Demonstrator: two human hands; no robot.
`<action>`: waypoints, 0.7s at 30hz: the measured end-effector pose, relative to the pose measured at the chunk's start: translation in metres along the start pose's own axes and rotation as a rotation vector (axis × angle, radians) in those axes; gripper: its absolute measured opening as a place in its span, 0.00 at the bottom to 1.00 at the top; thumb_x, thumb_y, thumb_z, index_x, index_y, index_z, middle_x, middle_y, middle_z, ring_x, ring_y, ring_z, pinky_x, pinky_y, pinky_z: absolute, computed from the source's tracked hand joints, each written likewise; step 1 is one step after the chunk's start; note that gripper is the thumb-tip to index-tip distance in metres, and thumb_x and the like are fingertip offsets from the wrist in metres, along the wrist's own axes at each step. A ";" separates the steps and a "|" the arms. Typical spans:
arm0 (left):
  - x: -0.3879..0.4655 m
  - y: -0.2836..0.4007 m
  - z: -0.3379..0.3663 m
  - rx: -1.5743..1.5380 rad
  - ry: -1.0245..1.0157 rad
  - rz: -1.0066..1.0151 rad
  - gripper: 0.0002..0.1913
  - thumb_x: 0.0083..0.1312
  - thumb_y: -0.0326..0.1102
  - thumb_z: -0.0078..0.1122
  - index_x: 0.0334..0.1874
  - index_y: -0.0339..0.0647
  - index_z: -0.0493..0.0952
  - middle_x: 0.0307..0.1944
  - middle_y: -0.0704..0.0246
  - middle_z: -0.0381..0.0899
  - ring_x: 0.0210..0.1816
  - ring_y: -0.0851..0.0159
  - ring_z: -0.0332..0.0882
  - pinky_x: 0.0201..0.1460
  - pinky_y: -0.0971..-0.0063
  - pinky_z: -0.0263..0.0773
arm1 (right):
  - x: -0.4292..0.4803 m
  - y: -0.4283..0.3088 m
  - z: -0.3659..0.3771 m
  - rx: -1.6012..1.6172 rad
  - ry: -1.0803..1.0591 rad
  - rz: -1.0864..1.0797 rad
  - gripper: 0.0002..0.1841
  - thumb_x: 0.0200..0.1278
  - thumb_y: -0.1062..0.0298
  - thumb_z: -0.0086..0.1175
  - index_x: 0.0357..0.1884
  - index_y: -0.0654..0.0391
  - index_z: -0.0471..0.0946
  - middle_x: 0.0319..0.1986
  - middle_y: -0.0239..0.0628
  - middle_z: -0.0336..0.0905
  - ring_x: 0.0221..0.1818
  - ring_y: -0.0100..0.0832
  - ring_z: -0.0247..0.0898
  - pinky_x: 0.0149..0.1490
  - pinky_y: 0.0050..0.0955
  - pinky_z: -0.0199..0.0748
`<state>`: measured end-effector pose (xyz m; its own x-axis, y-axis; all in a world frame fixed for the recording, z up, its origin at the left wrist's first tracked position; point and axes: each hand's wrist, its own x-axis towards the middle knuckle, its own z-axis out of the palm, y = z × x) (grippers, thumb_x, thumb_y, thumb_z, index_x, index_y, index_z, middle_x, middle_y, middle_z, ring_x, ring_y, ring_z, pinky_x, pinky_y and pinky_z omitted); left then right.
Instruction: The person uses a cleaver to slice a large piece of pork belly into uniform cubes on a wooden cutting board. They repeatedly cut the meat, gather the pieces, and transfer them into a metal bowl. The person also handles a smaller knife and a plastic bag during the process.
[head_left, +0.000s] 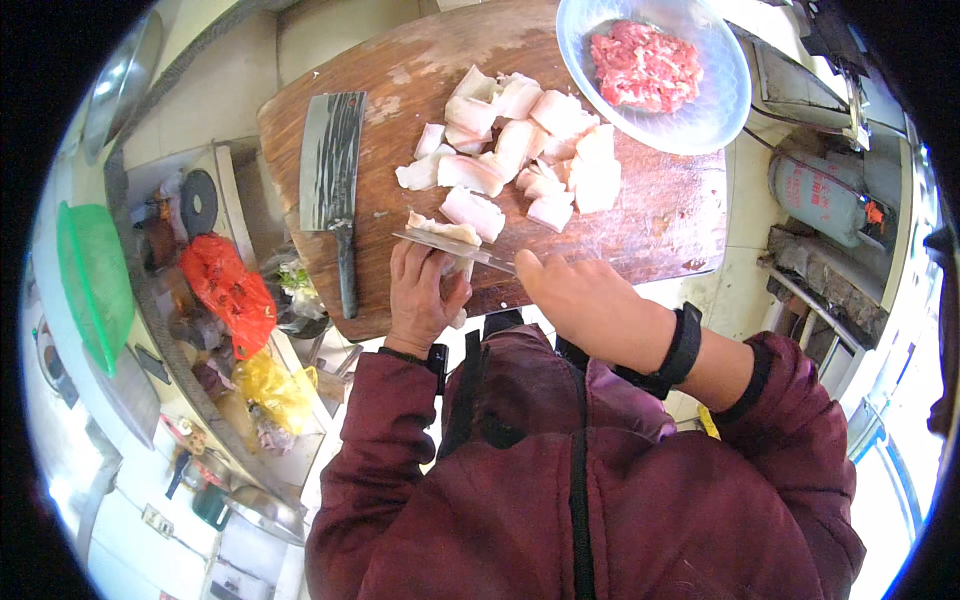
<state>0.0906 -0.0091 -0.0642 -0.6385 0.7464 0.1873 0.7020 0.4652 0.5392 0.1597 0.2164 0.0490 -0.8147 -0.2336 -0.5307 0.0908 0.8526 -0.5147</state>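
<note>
My right hand (574, 296) is closed on the handle of a kitchen knife (450, 246), whose blade lies across a strip of pale fatty meat near the front edge of the wooden chopping board (637, 240). Bent fingers of my left hand (421, 292) hold that strip (459, 266) against the board, right beside the blade. A cut end (442, 227) sits just beyond the knife. Several pale chunks of meat (514, 142) are heaped behind it. To the left, a cleaver (332, 165) with a dark handle lies flat.
A clear bowl (724, 112) of minced red meat (645, 67) stands at the board's back right corner. Low shelving at left holds a red plastic bag (231, 289) and a yellow bag (277, 390); a green plastic basket (94, 285) is farther left. A gas cylinder (814, 191) lies at right.
</note>
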 end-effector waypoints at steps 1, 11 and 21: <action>0.001 0.000 0.000 -0.003 0.004 -0.003 0.23 0.51 0.35 0.66 0.49 0.36 0.74 0.54 0.56 0.69 0.59 0.44 0.64 0.62 0.51 0.62 | 0.000 0.001 0.002 0.019 0.102 -0.068 0.11 0.57 0.76 0.49 0.41 0.65 0.64 0.26 0.49 0.76 0.31 0.49 0.80 0.30 0.43 0.78; 0.004 0.002 -0.002 -0.034 0.032 0.027 0.20 0.50 0.33 0.65 0.46 0.35 0.74 0.53 0.56 0.70 0.57 0.45 0.66 0.60 0.51 0.63 | 0.009 0.011 0.028 0.065 0.162 -0.077 0.11 0.57 0.77 0.49 0.41 0.65 0.64 0.29 0.52 0.76 0.30 0.52 0.79 0.31 0.45 0.77; 0.005 0.006 -0.005 -0.020 0.026 0.023 0.19 0.50 0.32 0.67 0.44 0.36 0.73 0.51 0.56 0.69 0.56 0.45 0.66 0.59 0.52 0.64 | 0.054 0.006 0.032 0.071 0.295 -0.188 0.16 0.59 0.73 0.49 0.48 0.70 0.65 0.29 0.52 0.81 0.34 0.48 0.82 0.34 0.40 0.80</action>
<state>0.0901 -0.0044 -0.0558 -0.6305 0.7441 0.2209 0.7102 0.4382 0.5510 0.1345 0.1936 -0.0044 -0.9502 -0.2301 -0.2104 -0.0458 0.7705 -0.6357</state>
